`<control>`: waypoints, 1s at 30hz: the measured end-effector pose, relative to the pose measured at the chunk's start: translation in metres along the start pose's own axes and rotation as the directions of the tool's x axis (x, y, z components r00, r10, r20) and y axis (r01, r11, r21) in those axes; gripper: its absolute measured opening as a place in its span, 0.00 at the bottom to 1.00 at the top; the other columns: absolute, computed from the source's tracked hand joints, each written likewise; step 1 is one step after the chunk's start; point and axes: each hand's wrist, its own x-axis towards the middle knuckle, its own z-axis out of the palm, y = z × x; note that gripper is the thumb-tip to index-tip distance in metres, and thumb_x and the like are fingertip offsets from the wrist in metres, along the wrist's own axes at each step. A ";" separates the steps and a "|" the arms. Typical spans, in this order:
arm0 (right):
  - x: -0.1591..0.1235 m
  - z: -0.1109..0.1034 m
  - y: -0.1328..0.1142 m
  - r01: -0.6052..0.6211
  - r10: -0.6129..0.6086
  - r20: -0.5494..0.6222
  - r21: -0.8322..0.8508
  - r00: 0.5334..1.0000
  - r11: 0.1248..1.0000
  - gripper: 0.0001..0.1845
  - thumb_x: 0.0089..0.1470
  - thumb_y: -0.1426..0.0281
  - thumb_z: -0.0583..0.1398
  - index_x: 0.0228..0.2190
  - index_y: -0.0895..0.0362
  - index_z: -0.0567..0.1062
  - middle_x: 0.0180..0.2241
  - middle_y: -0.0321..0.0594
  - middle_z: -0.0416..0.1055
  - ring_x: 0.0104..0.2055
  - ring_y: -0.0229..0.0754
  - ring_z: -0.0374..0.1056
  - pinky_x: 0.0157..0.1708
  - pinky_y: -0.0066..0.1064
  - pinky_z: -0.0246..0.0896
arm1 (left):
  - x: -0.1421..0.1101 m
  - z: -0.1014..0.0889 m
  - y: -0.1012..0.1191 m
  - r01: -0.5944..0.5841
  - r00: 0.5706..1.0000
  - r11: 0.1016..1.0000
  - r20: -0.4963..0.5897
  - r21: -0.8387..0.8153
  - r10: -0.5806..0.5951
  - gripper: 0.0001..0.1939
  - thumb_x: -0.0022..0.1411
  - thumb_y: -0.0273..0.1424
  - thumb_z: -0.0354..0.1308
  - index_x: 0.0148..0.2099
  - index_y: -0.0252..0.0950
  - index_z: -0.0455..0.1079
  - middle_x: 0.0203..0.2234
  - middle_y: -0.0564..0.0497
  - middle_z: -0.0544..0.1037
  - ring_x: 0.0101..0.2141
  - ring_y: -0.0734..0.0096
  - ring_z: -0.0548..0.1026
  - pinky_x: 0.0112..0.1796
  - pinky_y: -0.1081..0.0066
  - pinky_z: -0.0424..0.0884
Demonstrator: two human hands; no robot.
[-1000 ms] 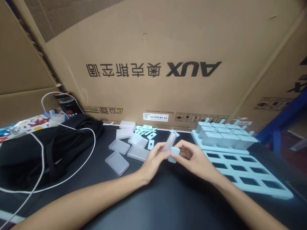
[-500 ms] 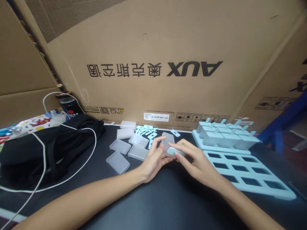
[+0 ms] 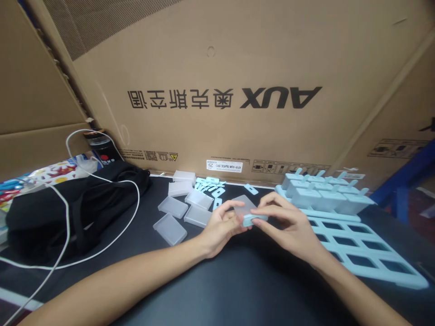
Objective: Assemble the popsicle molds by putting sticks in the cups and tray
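Observation:
My left hand (image 3: 220, 228) is closed around a translucent popsicle mold (image 3: 244, 206), held tilted above the black table. Between the fingertips and thumb of my right hand (image 3: 290, 224) is a light blue popsicle lid (image 3: 250, 220), which sits at the near end of the mold. I cannot tell how far it is seated. Left of my hands lie several loose translucent molds (image 3: 172, 207). A pile of light blue popsicle sticks (image 3: 210, 185) is behind my left hand, and a single stick (image 3: 251, 189) lies apart from it.
At right, a light blue rack (image 3: 287, 197) holds several lidded molds, with a second light blue frame (image 3: 370, 265) in front. A black bag (image 3: 102, 203), a white cable (image 3: 136, 199) and a dark bottle (image 3: 103, 147) are at left. A large cardboard box (image 3: 224, 131) stands behind.
The mold has tipped and turned in my hands, with the blue lid now at its near end. My right fingers have shifted over the mold and lid. The view has moved slightly.

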 end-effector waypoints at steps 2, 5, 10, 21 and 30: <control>0.001 -0.001 -0.001 0.011 -0.011 0.001 -0.018 1.000 1.000 0.11 0.56 0.70 0.62 0.41 0.48 0.79 0.36 0.39 0.65 0.35 0.38 0.65 0.34 0.31 0.66 | 0.000 -0.001 0.000 0.003 1.000 1.000 0.007 0.009 -0.003 0.32 0.49 0.35 0.73 0.55 0.36 0.67 0.40 0.44 0.78 0.38 0.67 0.78 0.45 0.65 0.69; 0.002 -0.002 -0.002 0.012 -0.012 0.005 -0.012 1.000 1.000 0.11 0.56 0.70 0.62 0.42 0.47 0.79 0.35 0.39 0.64 0.34 0.38 0.65 0.32 0.31 0.66 | 0.000 0.000 0.000 -0.015 1.000 1.000 0.006 0.019 0.015 0.38 0.46 0.28 0.74 0.58 0.35 0.66 0.43 0.41 0.78 0.42 0.61 0.78 0.48 0.61 0.68; 0.000 -0.001 0.001 -0.046 0.046 0.034 0.012 0.998 0.999 0.11 0.56 0.68 0.62 0.43 0.48 0.79 0.36 0.40 0.64 0.31 0.36 0.63 0.27 0.29 0.66 | 0.000 0.002 0.001 -0.019 1.000 0.999 -0.021 0.029 0.020 0.40 0.44 0.25 0.74 0.60 0.35 0.65 0.43 0.41 0.78 0.45 0.58 0.77 0.50 0.58 0.68; -0.004 0.008 0.010 -0.181 0.197 -0.128 0.132 0.972 0.975 0.11 0.53 0.65 0.66 0.37 0.55 0.75 0.34 0.40 0.68 0.32 0.39 0.68 0.30 0.30 0.72 | 0.003 0.001 -0.001 -0.069 0.992 0.997 -0.106 0.039 0.072 0.42 0.45 0.23 0.73 0.61 0.34 0.63 0.46 0.40 0.77 0.49 0.57 0.75 0.53 0.58 0.67; -0.006 0.010 0.009 -0.170 0.175 -0.183 0.043 0.967 0.985 0.11 0.53 0.66 0.66 0.39 0.56 0.77 0.34 0.41 0.71 0.33 0.40 0.71 0.32 0.33 0.75 | 0.004 0.001 -0.003 -0.086 0.989 0.995 -0.114 0.047 0.091 0.41 0.46 0.22 0.73 0.61 0.35 0.62 0.48 0.41 0.76 0.49 0.60 0.75 0.52 0.62 0.69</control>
